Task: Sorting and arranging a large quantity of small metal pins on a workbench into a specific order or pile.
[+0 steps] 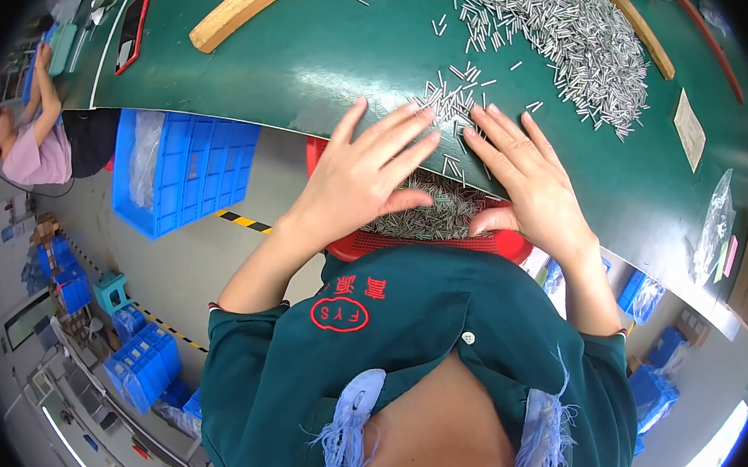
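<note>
Head view: loose metal pins [449, 99] in a small cluster on the green table [263, 84], just ahead of and between the fingertips of left hand [367, 158] and right hand [530, 175], about equally near to both. Long axes at mixed angles. Fingers spread open on both sides, no grip showing; contact hard to tell. Farther off, a larger pile [581, 61]; below the table edge, a red basket [364, 245] with more pins.

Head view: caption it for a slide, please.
Left hand and right hand at loose metal pins on a green table, pin-filled red basket below.
</note>
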`<state>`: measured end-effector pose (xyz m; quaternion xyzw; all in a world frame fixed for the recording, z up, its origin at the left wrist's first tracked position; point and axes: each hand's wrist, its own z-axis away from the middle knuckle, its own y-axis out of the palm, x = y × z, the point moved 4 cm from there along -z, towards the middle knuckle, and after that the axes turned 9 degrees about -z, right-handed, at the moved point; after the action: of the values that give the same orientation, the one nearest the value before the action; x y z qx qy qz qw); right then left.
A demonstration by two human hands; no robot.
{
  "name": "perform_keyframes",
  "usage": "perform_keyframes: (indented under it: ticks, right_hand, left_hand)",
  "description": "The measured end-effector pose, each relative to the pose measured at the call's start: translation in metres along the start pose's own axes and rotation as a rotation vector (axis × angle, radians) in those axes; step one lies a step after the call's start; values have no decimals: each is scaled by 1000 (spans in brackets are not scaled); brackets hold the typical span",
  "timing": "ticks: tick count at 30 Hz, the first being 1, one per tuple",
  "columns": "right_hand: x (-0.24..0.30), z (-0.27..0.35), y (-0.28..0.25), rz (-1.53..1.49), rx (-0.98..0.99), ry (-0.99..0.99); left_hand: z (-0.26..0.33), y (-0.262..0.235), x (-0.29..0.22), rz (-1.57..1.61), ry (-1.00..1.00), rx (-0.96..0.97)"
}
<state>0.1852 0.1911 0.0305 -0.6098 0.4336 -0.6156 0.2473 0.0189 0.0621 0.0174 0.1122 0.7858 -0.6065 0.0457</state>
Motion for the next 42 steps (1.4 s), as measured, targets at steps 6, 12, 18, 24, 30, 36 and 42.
perform_keyframes:
  ticks: [6,12,18,24,30,36,42]
  right_hand:
    - [3,0,1,-121,36,-75]
    - [0,-1,3,-99,12,-34]
    - [-7,-9,-2,-75,-2,-41]
    - [-7,-4,-4,-160,91,-46]
    - [-38,-12,-12,175,-100,112]
    - [-30,-20,-7,-40,-3,0]
    - [-30,-33,0,96,-5,-8]
  left_hand:
    - [-1,-4,-8,98,95,-14]
    - [-14,5,-5,34,93,-36]
    - [-21,-2,3,2,49,-21]
    - [-29,-1,9,50,94,-18]
    - [-53,12,13,83,55,-6]
    - [-52,9,15,198,133,23]
    - [-47,17,21,-8,30,87]
